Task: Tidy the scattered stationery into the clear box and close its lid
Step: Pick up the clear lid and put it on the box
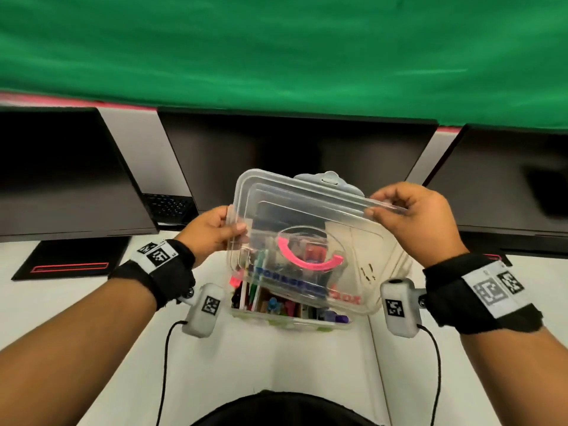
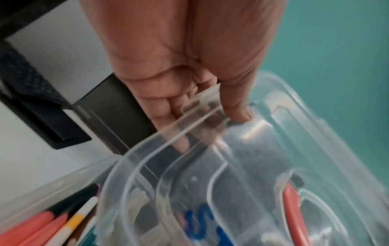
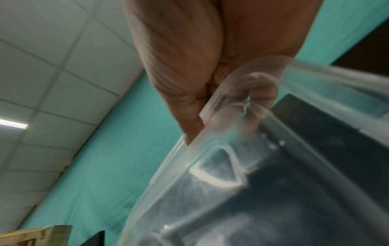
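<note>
The clear lid with a pink handle and blue lettering hangs tilted above the clear box, its far edge raised. My left hand pinches the lid's left edge, thumb on top. My right hand pinches the far right corner. The box stands on the white desk and holds pens, pencils and other stationery. In the left wrist view my left hand grips the lid over coloured pencils. The right wrist view shows my right hand pinching the lid's rim.
Three dark monitors stand along the back of the white desk, with a keyboard behind my left hand. A green cloth hangs behind. Wrist camera cables trail over the desk near me.
</note>
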A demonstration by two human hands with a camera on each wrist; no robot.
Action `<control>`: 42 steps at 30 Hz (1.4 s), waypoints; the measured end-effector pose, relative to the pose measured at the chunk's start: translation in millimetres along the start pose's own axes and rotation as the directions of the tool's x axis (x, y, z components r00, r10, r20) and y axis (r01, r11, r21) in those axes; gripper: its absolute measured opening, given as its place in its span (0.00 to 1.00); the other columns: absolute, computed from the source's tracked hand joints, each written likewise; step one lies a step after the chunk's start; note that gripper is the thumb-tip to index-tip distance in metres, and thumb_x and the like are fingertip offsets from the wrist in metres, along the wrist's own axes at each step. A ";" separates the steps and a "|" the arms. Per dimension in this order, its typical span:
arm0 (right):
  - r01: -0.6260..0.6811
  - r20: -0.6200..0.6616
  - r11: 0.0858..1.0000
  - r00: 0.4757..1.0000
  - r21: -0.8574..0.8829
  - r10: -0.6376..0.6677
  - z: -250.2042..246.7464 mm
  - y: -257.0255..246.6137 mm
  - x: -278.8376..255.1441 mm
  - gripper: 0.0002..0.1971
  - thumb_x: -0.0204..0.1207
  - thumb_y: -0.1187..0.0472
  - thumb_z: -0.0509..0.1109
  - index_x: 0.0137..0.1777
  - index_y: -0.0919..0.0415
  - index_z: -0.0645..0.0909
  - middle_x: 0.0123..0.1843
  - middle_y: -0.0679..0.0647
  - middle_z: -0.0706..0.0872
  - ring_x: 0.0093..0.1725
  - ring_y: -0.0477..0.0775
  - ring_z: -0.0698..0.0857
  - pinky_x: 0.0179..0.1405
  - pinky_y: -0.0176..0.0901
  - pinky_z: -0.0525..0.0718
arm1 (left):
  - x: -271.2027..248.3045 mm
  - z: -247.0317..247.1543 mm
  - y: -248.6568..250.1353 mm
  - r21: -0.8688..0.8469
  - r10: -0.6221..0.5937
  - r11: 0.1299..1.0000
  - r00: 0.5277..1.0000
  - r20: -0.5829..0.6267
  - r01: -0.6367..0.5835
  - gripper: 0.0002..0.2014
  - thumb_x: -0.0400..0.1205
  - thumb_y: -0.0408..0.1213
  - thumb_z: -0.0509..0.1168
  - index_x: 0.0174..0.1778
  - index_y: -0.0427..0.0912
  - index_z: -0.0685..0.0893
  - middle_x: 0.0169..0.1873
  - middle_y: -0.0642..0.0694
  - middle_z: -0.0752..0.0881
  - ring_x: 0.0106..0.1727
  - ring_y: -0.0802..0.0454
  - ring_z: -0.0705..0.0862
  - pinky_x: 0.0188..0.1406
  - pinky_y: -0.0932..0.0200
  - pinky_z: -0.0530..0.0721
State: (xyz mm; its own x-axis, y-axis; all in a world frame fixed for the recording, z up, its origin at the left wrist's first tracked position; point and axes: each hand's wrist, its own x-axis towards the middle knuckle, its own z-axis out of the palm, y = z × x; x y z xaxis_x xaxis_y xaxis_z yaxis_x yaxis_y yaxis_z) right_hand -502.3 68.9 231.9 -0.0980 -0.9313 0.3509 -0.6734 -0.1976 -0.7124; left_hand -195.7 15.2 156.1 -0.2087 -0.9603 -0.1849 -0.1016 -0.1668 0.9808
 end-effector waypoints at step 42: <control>-0.497 0.225 0.771 0.762 -0.398 0.608 98.5 108.8 -35.3 0.22 0.76 0.61 0.71 0.69 0.66 0.77 0.69 0.60 0.81 0.68 0.59 0.79 0.66 0.39 0.75 | 22.0 11.0 -83.2 0.795 -0.007 0.535 0.942 -0.335 0.287 0.17 0.81 0.31 0.64 0.66 0.41 0.74 0.61 0.39 0.81 0.60 0.43 0.82 0.59 0.52 0.80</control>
State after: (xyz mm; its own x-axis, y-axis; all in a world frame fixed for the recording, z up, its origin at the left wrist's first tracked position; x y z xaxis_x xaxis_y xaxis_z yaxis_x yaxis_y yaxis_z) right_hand -499.9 50.1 82.2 -0.3188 -0.8983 -0.3024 -0.7621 0.4326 -0.4817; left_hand -202.5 10.4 69.7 0.1302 -0.9785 -0.1600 -0.8874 -0.1870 0.4214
